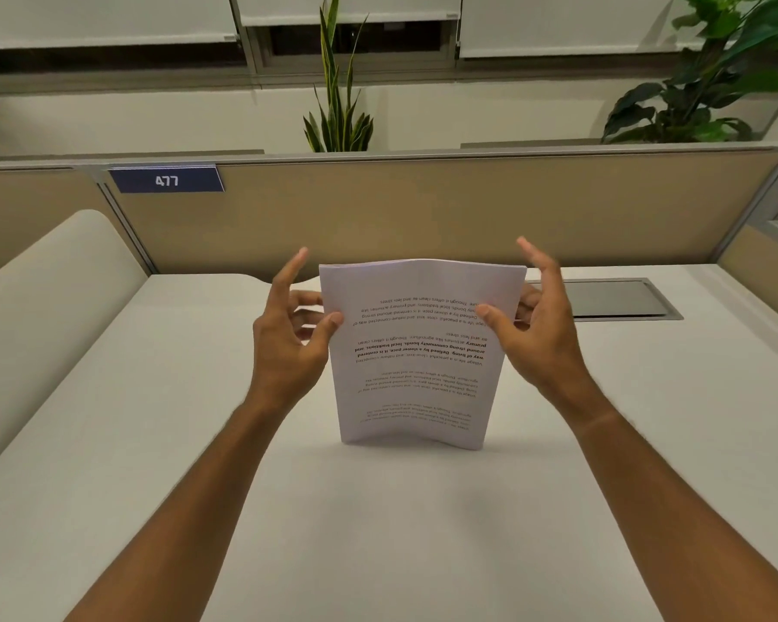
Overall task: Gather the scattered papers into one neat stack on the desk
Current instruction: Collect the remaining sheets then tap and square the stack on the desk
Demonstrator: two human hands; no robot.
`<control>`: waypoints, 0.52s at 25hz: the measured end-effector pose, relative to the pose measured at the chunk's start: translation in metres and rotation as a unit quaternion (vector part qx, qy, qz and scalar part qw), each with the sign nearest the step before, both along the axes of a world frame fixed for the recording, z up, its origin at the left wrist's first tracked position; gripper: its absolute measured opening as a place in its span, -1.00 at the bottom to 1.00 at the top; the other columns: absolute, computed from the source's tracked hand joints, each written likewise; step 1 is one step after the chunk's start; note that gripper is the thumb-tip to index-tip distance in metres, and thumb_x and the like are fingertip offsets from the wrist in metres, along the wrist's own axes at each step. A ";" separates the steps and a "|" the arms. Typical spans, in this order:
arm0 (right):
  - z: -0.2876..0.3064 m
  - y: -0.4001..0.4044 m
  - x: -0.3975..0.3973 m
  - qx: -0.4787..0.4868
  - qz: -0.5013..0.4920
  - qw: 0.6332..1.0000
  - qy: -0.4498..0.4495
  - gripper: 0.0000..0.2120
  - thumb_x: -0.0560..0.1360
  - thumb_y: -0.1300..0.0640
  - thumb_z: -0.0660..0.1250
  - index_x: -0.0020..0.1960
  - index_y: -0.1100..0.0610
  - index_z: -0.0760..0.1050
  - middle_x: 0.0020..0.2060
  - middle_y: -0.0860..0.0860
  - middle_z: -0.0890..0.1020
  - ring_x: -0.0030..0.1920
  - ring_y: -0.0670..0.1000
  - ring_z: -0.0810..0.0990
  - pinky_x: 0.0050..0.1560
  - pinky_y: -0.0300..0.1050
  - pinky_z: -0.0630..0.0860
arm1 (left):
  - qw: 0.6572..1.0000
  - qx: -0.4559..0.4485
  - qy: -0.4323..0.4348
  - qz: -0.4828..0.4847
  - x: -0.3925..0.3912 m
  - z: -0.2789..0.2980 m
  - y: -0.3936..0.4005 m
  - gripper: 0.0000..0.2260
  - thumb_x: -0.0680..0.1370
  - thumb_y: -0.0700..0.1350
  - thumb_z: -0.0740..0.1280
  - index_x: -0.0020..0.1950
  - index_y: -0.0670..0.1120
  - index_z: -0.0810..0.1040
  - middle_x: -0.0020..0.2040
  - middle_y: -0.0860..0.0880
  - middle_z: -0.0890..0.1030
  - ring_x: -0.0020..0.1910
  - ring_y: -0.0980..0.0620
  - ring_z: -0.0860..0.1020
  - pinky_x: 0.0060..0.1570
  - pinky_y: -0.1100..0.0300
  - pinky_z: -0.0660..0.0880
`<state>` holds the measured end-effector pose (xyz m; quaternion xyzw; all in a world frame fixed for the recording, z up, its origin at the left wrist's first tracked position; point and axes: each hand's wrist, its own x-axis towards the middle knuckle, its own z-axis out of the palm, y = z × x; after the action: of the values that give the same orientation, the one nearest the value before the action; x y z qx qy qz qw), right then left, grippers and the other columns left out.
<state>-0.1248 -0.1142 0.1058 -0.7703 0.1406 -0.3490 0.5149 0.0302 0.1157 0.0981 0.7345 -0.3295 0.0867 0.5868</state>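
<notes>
A stack of white printed papers [418, 374] stands upright on its bottom edge on the white desk [378, 531], near the middle. The printed text faces me upside down, and the sheets bow slightly. My left hand [288, 338] pinches the stack's left edge between thumb and fingers, the index finger raised. My right hand [535, 325] pinches the right edge the same way, thumb on the front sheet and fingers behind. The sheets' edges look lined up at the top.
A beige partition [423, 208] with a blue "477" label [167, 179] closes the desk's far side. A dark cable hatch [611, 298] is set into the desk at the back right. A rounded cream divider [41, 307] borders the left. Plants [340, 96] stand behind the partition.
</notes>
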 end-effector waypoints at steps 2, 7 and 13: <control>0.010 -0.005 0.002 -0.045 0.016 0.998 -0.026 -0.25 0.50 0.23 0.47 0.47 -0.27 0.20 -0.10 -0.02 0.63 -0.11 -0.14 0.67 -0.17 -0.39 0.60 | 0.999 0.019 -0.047 -0.011 0.002 0.007 -0.001 -0.37 0.51 -0.21 0.44 0.42 0.27 0.28 -0.04 0.18 0.56 -0.14 0.24 0.60 -0.21 0.38 0.58; 0.011 -0.009 0.008 -0.117 0.010 0.993 -0.009 -0.66 0.51 0.25 0.44 0.25 0.04 0.55 0.03 -0.01 0.63 0.02 0.16 0.66 -0.17 -0.40 0.59 | 0.997 0.027 -0.072 -0.002 0.006 0.009 -0.002 -0.53 0.51 -0.21 0.43 0.31 0.18 0.42 -0.08 0.08 0.57 -0.15 0.30 0.57 -0.20 0.18 0.63; -0.016 -0.014 0.000 0.044 0.043 0.998 -0.012 -0.36 0.48 0.20 0.50 0.30 -0.37 0.31 0.16 0.07 0.65 0.07 0.02 0.70 0.00 -0.10 0.68 | 0.998 0.041 0.045 -0.025 0.009 -0.018 0.001 -0.43 0.46 -0.17 0.49 0.36 0.20 0.35 -0.15 0.08 0.67 -0.14 0.11 0.65 -0.16 0.31 0.61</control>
<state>-0.1251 -0.1282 0.0896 -0.7479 0.1163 -0.3293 0.5645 0.0395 0.1164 0.0798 0.7530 -0.3242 0.0258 0.5720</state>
